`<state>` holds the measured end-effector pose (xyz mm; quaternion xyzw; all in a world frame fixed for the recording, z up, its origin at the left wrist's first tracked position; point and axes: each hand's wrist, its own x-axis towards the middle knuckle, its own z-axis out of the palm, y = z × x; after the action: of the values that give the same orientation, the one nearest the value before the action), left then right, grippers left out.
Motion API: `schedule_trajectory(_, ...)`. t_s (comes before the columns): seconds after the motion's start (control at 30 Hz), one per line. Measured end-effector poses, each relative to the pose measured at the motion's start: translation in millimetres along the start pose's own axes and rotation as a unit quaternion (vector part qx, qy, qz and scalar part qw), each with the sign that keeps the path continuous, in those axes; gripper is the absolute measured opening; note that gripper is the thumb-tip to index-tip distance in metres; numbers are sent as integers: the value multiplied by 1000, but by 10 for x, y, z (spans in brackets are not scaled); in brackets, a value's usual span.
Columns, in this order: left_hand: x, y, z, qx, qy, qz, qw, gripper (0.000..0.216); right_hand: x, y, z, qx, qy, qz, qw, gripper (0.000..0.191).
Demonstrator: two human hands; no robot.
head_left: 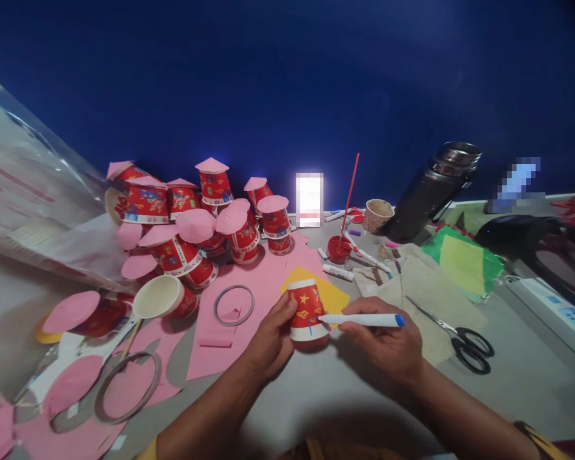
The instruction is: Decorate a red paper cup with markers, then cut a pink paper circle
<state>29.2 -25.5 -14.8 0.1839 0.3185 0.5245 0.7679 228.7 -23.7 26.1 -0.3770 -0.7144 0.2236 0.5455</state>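
Observation:
My left hand [275,335] grips a red paper cup [303,299] by its left side, with the cup turned upside down and its white rim toward me. Gold stars and cloud shapes decorate the cup, and a short blue line shows near the rim. In my right hand [388,342] is a white marker [364,320] with a blue end, its tip at the cup's right side. Behind the cup lies a yellow paper sheet [338,291]. Pink paper [263,275] spreads to the left under a grey ring [234,305].
Several red cups with pink paper tops [213,182] crowd the left, near a plastic bag [33,179]. Scissors [460,335] lie right, before a black flask [426,191]. A red pot [338,249] holds a stick; a bright screen [309,199] stands behind.

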Motion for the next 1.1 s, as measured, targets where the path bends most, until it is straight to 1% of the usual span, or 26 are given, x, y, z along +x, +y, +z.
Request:
schedule_trajectory(0.13, -8, 9, 11, 2, -1, -2, 1000, 43, -15, 12, 11, -12, -9, 20, 1000, 22)
schedule_trajectory(0.33, -15, 17, 16, -13, 5, -8, 1000, 51, 2, 1, -17, -18, 0, 22, 1000, 22)
schedule_trajectory(0.47, -3, 12, 6, -31, 2, -9, 999, 52, -13, 13, -28, -36, 2, 49, 998, 26)
schedule_trajectory(0.57, 3, 5, 1, -43, 10, -13, 999, 49, -22, 15, -23, -39, 16, 47, 998, 24)
schedule_trajectory(0.7, -8, -5, 7, -35, 5, -7, 999, 46, -25, 9, -2, -23, 25, 34, 999, 23)
schedule_trajectory(0.8, -23, -9, 16, -37, 8, 3, 999, 49, -34, 23, 14, -11, 23, 27, 999, 18)
schedule_trajectory(0.93, -24, -14, 19, -26, -1, -5, 1000, 54, -43, 38, 12, -9, 28, 17, 999, 14)
schedule_trajectory(1.03, -10, -22, 8, -16, 8, -4, 1000, 47, -42, 24, -3, -9, 20, 17, 1000, 14)
schedule_trajectory(1.1, -2, -24, 1, -7, 3, -8, 1000, 44, -41, 17, -7, -6, 14, 22, 1000, 14)
